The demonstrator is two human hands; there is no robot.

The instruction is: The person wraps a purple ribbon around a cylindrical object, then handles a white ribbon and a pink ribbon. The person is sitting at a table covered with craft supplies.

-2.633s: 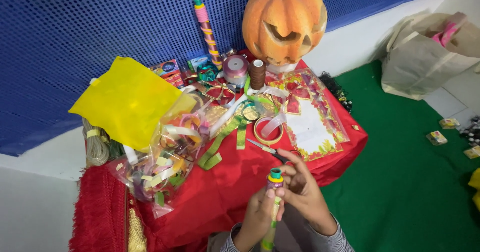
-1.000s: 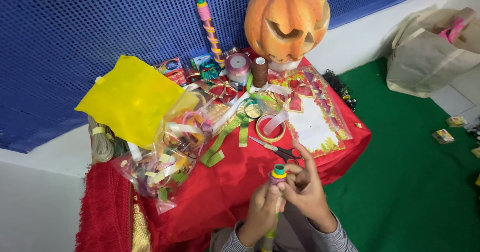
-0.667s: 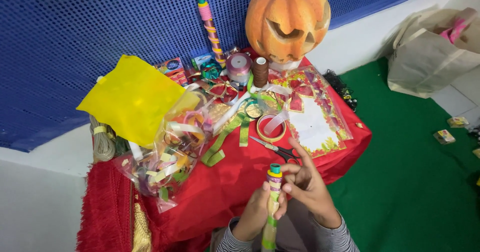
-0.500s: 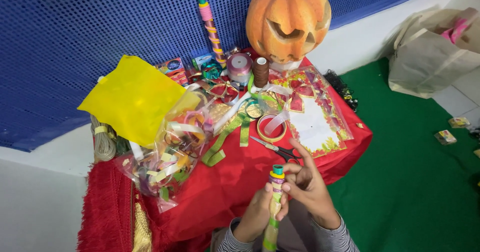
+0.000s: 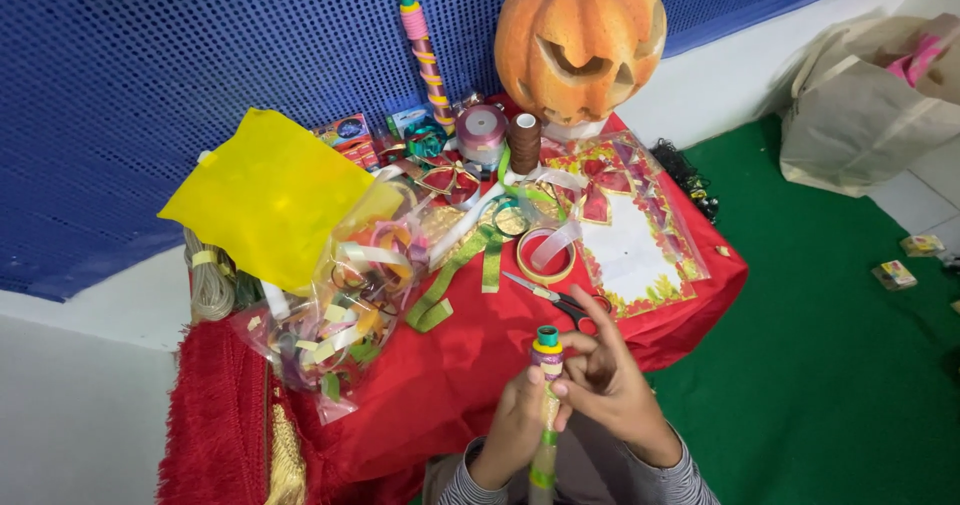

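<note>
Both hands are low in the middle of the frame, closed around an upright stick [image 5: 545, 405] wrapped in coloured ribbon bands. The left hand [image 5: 515, 435] grips the shaft from below; the right hand [image 5: 610, 390] pinches near the green cap, fingers curled, thumb across the purple band. Compared with half a second ago the stick stands a touch straighter and the right fingers have shifted higher toward the cap — looks like the wrapping at the top is being pressed down.

Just above the hands, scissors [image 5: 555, 298] lie on the red cloth [image 5: 470, 375], untouched. Beyond them a tape ring [image 5: 545, 257] and green ribbon [image 5: 455, 285]. Left of centre, a bag of ribbon scraps [image 5: 340, 315] under a yellow sheet [image 5: 270, 195]. Top centre — a carved pumpkin [image 5: 580, 40], with a second wrapped stick [image 5: 425, 50] leaning on the blue wall.
</note>
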